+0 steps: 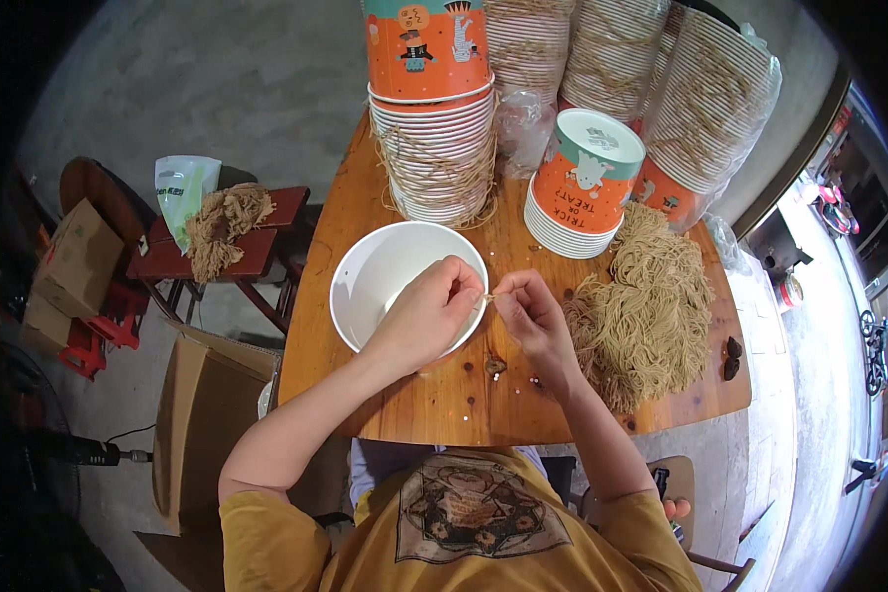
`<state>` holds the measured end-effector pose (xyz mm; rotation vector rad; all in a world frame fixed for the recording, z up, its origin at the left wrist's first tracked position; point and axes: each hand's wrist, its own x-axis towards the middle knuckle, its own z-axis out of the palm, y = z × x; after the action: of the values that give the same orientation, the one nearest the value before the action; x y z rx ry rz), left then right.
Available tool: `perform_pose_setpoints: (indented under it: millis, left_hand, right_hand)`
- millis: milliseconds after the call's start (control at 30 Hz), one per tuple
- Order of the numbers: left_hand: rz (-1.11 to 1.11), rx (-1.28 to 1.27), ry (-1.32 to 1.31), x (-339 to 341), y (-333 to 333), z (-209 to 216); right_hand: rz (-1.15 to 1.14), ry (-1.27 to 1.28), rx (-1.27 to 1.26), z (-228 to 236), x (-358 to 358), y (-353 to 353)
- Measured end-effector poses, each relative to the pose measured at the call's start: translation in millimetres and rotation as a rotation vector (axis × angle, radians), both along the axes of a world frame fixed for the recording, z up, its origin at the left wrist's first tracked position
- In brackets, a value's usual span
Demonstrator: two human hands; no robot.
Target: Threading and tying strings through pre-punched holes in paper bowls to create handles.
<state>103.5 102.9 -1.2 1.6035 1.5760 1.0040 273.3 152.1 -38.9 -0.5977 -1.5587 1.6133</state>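
Observation:
A white paper bucket (351, 292) stands mouth up near the table's front edge. Over its right rim, my left hand (432, 308) and my right hand (535, 318) meet, thumb and fingers pinched together. Between the fingertips shows a small bit of tan twine (489, 297); its far ends are hidden by the hands. Close by my right forearm lies a big heap of tan twine (646, 316). Behind the bucket rises a tall stack of nested paper buckets (436, 158) with loose twine strands hanging round it.
An orange and green bucket stack (582, 187) sits upside down at the back right, before more stacks wrapped in clear plastic (710, 99). Small dark lumps (731, 358) lie by the right edge. A red bench (266, 227) with twine and an open cardboard box (207, 414) stand left.

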Motion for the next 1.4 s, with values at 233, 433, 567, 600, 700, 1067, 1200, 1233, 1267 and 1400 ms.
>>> perform_pose_setpoints:
  millis: [233, 433, 567, 600, 700, 1067, 1200, 1233, 1267, 1400]
  left_hand:
    - [0.005, 0.000, -0.053, 0, 0, 2]
    - [0.015, 0.022, -0.037, 1, -1, 3]
    - [0.028, 0.071, -0.059, 2, -1, 0]
    - [0.028, 0.077, -0.063, 1, -1, -1]
    - [0.028, 0.044, -0.080, 0, -1, 1]
    - [0.015, 0.127, -0.071, 2, 0, -2]
    - [0.032, 0.132, 0.014, 3, -1, 1]
    - [0.055, 0.126, 0.088, 2, -2, 1]
    - [0.055, 0.127, 0.088, 2, -2, 2]
    - [0.063, 0.182, 0.133, 1, -4, 1]
  right_hand:
    - [0.030, 0.059, -0.003, -2, -2, -2]
    - [0.037, 0.078, -0.056, -1, 0, -2]
    - [0.033, 0.095, -0.068, 0, -2, -3]
    - [0.034, 0.095, -0.067, -1, -2, -3]
    - [0.043, 0.102, -0.034, -2, -3, -3]
    - [-0.158, -0.279, 0.216, 21, -4, -7]
    - [-0.246, -0.329, 0.368, 24, -4, -10]
    - [-0.246, -0.329, 0.368, 23, -4, -11]
    - [-0.261, -0.348, 0.417, 23, -3, -13]
    - [-0.177, -0.315, 0.325, 17, 0, -15]
